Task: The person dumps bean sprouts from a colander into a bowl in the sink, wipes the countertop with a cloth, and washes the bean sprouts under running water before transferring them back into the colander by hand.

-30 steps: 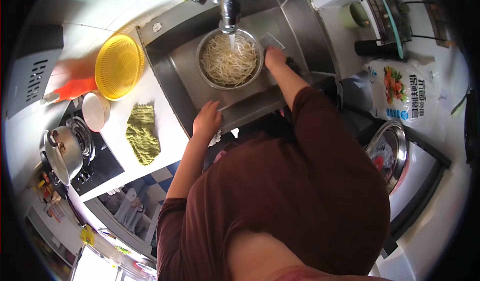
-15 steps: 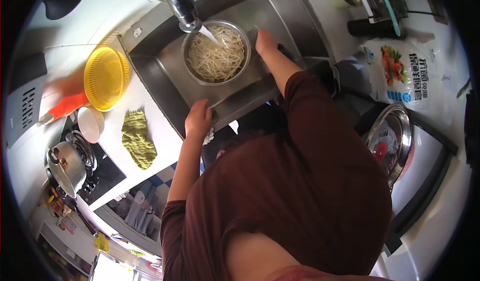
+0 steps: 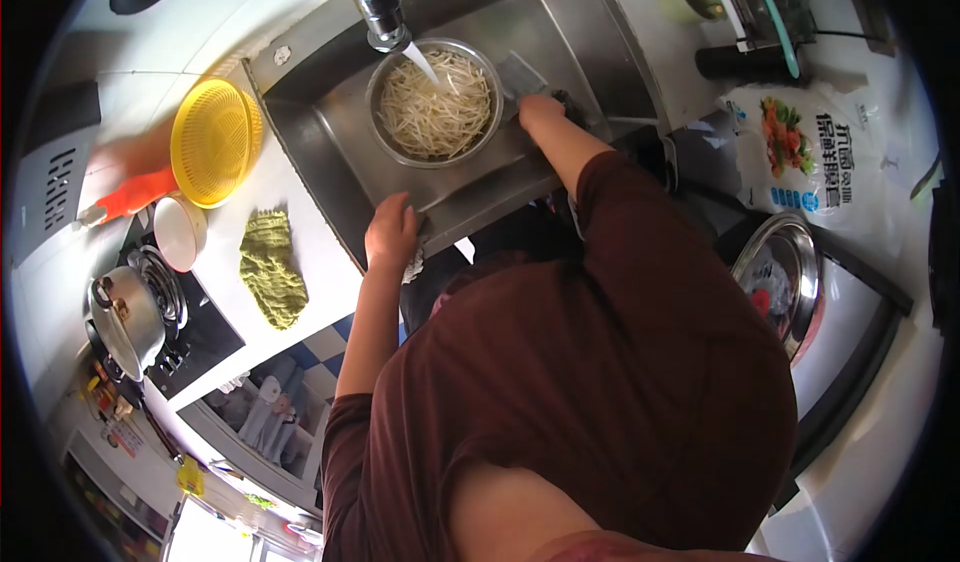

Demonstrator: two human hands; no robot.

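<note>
Sprouts (image 3: 438,117) in bowl (image 3: 436,162), tap (image 3: 378,12) running onto them. Left hand (image 3: 392,232) front-left of bowl, fingers loose, slightly parted. Right hand (image 3: 541,114) right of bowl, can't tell its grip.

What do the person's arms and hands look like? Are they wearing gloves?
No gloves show: the left hand and right hand are bare. The left sleeve and right sleeve are plain, dark reddish-brown cloth, matching the top. They stop short of the wrists. Any rings are too small to tell.
</note>
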